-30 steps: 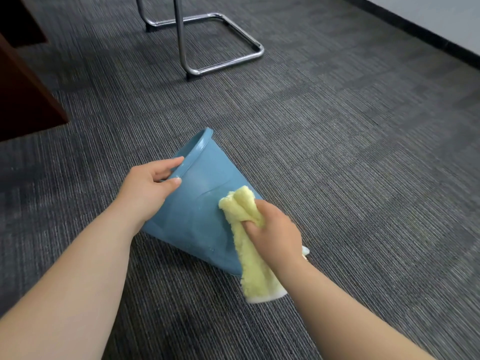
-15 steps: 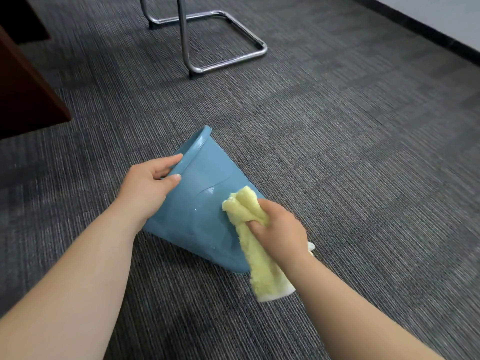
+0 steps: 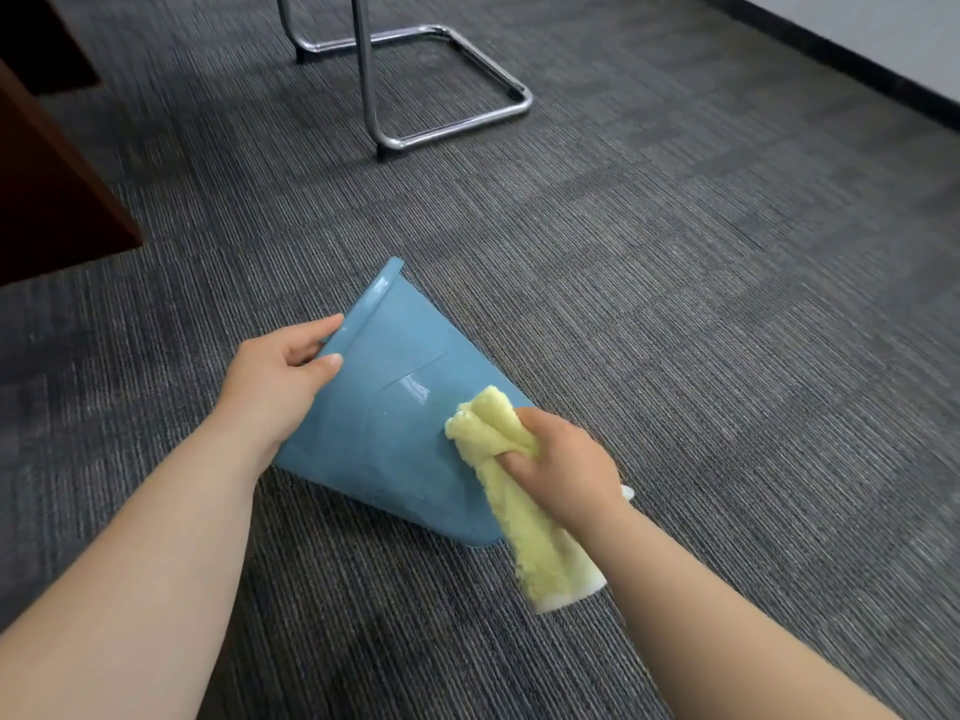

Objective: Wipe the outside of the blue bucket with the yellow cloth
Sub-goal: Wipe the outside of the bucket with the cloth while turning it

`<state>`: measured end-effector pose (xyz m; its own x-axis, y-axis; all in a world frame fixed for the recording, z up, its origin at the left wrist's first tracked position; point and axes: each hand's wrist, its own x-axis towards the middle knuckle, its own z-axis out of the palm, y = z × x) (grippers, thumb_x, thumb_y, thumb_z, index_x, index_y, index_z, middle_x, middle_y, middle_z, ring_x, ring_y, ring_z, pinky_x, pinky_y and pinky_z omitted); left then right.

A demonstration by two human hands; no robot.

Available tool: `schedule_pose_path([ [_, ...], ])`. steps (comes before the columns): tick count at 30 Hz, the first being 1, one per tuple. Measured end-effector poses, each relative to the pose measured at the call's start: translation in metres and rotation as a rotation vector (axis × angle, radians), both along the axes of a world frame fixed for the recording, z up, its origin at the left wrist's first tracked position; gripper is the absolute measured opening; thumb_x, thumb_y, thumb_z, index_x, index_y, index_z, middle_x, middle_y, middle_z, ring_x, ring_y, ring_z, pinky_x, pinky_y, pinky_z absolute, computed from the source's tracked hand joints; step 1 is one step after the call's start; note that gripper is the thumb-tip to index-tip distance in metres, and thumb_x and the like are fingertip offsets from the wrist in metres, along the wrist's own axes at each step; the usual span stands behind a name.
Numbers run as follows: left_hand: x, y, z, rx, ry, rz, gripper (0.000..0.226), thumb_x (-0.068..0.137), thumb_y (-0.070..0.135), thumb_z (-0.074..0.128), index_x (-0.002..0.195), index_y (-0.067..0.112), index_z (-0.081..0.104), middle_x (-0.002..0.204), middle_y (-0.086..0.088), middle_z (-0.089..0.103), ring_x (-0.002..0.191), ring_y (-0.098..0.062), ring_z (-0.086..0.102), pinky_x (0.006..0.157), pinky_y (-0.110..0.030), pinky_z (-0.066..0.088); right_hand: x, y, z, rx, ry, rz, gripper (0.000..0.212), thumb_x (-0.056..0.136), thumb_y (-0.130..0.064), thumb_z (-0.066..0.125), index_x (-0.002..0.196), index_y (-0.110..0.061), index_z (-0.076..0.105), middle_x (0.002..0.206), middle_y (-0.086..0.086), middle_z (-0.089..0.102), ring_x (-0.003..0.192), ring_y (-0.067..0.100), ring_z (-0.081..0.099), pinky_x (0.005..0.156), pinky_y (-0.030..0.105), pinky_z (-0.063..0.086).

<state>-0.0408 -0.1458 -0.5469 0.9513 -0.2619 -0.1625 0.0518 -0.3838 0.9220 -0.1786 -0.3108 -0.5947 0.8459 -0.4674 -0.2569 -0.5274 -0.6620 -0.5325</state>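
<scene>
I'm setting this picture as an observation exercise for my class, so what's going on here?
A person is wiping a blue plastic bucket tipped on its side over grey striped carpet. The left hand grips the bucket's rim to steady it, while the right hand grips a bunched yellow fluffy cloth and presses it against the outer wall near the base. A chrome tubular chair frame stands beyond.
</scene>
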Motion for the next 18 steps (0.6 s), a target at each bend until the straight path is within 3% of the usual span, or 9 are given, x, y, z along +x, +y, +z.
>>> schedule_pose_path([
  [2,0.0,0.001,-0.001,-0.009,0.01,-0.001,0.042,0.082,0.0,0.052,0.121,0.014,0.051,0.106,0.003,0.052,0.097,-0.01,0.051,0.088,-0.026,0.037,-0.001,-0.005,-0.001,0.01,0.016,-0.017,0.038,0.081,-0.03,0.053,0.119,-0.029,0.049,0.111,-0.003,0.061,0.101,0.02,0.055,0.069,0.024,0.032],
  [7,0.001,0.004,-0.003,-0.013,-0.001,0.024,0.041,0.082,-0.001,0.052,0.121,0.013,0.052,0.104,0.005,0.051,0.095,-0.008,0.05,0.085,-0.024,0.037,-0.014,-0.022,-0.01,0.007,0.124,-0.198,0.023,0.082,-0.022,0.048,0.105,-0.024,0.054,0.083,-0.003,0.054,0.083,0.022,0.055,0.065,0.028,0.035],
  [12,0.005,0.009,-0.007,-0.007,0.015,0.054,0.041,0.083,0.0,0.052,0.121,0.014,0.052,0.107,0.003,0.053,0.1,-0.012,0.051,0.087,-0.027,0.038,-0.007,-0.009,-0.01,0.005,0.045,-0.067,0.031,0.081,-0.027,0.052,0.112,-0.026,0.052,0.107,-0.001,0.061,0.094,0.021,0.056,0.065,0.025,0.032],
  [15,0.006,0.009,-0.007,-0.01,0.018,0.069,0.04,0.083,0.0,0.052,0.121,0.014,0.052,0.106,0.003,0.053,0.098,-0.011,0.051,0.085,-0.025,0.038,-0.005,-0.008,-0.009,0.008,0.046,-0.031,0.033,0.081,-0.027,0.053,0.114,-0.027,0.051,0.108,-0.002,0.06,0.096,0.021,0.055,0.066,0.025,0.031],
  [18,0.006,0.009,-0.008,-0.012,0.029,0.066,0.041,0.083,0.001,0.053,0.121,0.015,0.052,0.106,0.002,0.052,0.1,-0.012,0.051,0.086,-0.027,0.038,-0.013,-0.022,-0.011,-0.009,0.129,-0.147,0.028,0.083,-0.024,0.049,0.111,-0.024,0.052,0.104,0.001,0.062,0.092,0.023,0.056,0.066,0.027,0.034],
])
